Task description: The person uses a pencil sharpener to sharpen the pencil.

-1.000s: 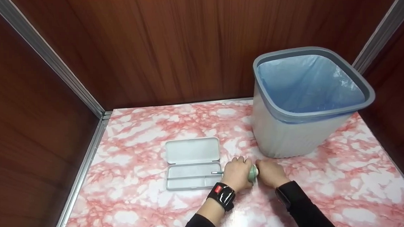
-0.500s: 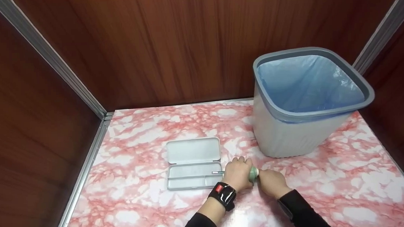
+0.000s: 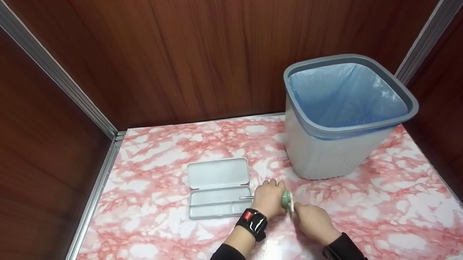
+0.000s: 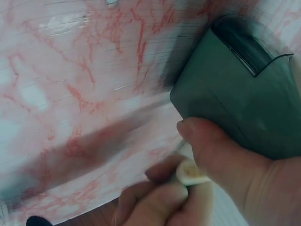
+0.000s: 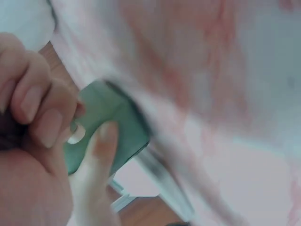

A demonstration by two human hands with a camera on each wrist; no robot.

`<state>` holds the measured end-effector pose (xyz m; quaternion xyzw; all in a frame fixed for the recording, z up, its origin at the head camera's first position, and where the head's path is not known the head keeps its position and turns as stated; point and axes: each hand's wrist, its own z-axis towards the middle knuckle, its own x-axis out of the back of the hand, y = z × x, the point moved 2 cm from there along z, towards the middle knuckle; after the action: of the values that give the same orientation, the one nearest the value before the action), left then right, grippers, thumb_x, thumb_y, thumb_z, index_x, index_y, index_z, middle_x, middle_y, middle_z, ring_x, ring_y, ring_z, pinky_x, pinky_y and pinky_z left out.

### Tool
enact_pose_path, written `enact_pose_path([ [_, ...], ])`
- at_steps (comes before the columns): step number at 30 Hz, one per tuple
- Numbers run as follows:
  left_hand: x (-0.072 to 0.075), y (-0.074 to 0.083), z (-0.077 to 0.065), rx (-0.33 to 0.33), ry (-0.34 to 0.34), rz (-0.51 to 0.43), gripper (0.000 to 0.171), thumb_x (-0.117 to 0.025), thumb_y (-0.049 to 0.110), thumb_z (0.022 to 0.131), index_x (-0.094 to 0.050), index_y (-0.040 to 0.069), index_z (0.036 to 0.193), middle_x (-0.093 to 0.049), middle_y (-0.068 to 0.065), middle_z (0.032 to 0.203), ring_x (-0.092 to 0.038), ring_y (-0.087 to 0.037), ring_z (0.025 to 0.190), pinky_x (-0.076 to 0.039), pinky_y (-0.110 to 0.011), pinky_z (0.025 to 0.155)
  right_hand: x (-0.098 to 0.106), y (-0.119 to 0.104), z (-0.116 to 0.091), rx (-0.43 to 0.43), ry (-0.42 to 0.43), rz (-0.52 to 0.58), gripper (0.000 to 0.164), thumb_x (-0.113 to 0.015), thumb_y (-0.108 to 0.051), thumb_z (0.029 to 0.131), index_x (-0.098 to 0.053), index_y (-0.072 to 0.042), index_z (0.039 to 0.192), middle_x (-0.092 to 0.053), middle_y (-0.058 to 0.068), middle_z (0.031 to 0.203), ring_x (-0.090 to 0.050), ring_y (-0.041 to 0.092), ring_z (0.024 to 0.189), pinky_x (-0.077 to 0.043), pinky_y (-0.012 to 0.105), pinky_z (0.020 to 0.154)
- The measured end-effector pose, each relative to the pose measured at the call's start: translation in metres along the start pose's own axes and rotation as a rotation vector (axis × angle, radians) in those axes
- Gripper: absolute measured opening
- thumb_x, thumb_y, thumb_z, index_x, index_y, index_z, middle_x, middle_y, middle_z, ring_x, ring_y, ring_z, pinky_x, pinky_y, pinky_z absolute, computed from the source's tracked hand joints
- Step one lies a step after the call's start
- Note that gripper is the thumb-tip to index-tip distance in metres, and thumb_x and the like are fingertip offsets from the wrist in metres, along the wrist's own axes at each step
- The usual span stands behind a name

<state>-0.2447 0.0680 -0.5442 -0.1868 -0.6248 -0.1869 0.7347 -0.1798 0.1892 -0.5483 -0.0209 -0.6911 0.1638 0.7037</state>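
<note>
My left hand [image 3: 269,199] grips a green crank pencil sharpener [image 3: 286,199], its thumb lying along the body in the left wrist view. Out of the sharpener's left side, past that hand, sticks a thin pencil [image 3: 245,198]; the rest of it is hidden by the hand. On the sharpener's right, my right hand [image 3: 315,222] pinches the crank handle [image 3: 292,203]. The handle's pale end [image 4: 190,173] shows between the right fingers in the left wrist view. A dark window sits in the sharpener's body [image 4: 235,99].
A pale grey pencil case [image 3: 218,173] lies unfolded left of the hands, the pencil's end over its lower tray. Behind to the right stands a waste bin [image 3: 332,155] with a blue liner. Wood-grain panels [image 3: 198,58] wall in the red-and-white marbled table [image 3: 154,232].
The right hand has swung lower and toward me, turning the crank so its pale arm now points down. The left hand keeps its grip on the sharpener. The head view has shifted slightly.
</note>
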Motion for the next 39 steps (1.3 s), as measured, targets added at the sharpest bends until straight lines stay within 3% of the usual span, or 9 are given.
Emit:
enact_pose_path([
  [6,0.001,-0.001,0.000,-0.005,-0.028,0.012,0.064,-0.080,0.053,0.050,-0.051,0.021,0.097,-0.060,0.002,0.088,-0.055,-0.015,0.074,-0.043,-0.026,0.054,0.019,-0.001,0.001,0.016,-0.024,0.008,0.013,-0.060,-0.002,0.072,-0.051,-0.011,0.072,-0.055,0.004,0.060,-0.055,0.023,0.054,-0.037,0.036,0.044],
  [13,0.002,0.000,-0.003,-0.013,-0.023,0.032,0.064,-0.080,0.054,0.049,-0.051,0.021,0.096,-0.060,0.003,0.086,-0.054,-0.014,0.072,-0.043,-0.026,0.053,0.028,0.004,0.006,0.094,0.117,0.024,0.018,-0.061,0.001,0.065,-0.050,-0.013,0.068,-0.047,-0.005,0.055,-0.044,0.013,0.049,-0.031,0.029,0.043],
  [18,0.001,0.002,-0.005,-0.010,-0.038,0.015,0.064,-0.080,0.054,0.050,-0.052,0.022,0.098,-0.060,0.003,0.089,-0.055,-0.014,0.076,-0.045,-0.026,0.056,0.034,0.006,0.010,0.101,0.162,0.029,0.015,-0.063,-0.001,0.068,-0.053,-0.012,0.069,-0.051,-0.003,0.057,-0.050,0.017,0.051,-0.035,0.031,0.044],
  [23,0.001,0.002,-0.005,-0.016,-0.027,0.022,0.064,-0.080,0.055,0.051,-0.052,0.021,0.098,-0.061,0.003,0.089,-0.055,-0.014,0.076,-0.045,-0.026,0.055,0.039,0.009,0.021,0.058,0.137,0.041,0.009,-0.065,-0.005,0.071,-0.058,-0.011,0.072,-0.058,0.002,0.062,-0.056,0.022,0.056,-0.041,0.037,0.049],
  [30,0.002,0.002,-0.004,-0.018,-0.004,0.000,0.064,-0.081,0.052,0.050,-0.053,0.021,0.098,-0.060,0.003,0.088,-0.055,-0.015,0.077,-0.045,-0.027,0.056,0.038,0.016,0.042,0.026,0.131,0.064,0.005,-0.064,-0.012,0.076,-0.061,-0.008,0.074,-0.062,0.005,0.063,-0.058,0.026,0.056,-0.040,0.039,0.048],
  [39,0.003,-0.001,-0.001,-0.022,-0.005,0.014,0.064,-0.081,0.054,0.050,-0.053,0.022,0.099,-0.060,0.003,0.089,-0.055,-0.015,0.077,-0.045,-0.027,0.056,0.033,0.021,0.065,-0.072,0.031,0.102,0.005,-0.063,-0.014,0.078,-0.063,-0.010,0.078,-0.065,0.012,0.072,-0.060,0.031,0.063,-0.040,0.042,0.049],
])
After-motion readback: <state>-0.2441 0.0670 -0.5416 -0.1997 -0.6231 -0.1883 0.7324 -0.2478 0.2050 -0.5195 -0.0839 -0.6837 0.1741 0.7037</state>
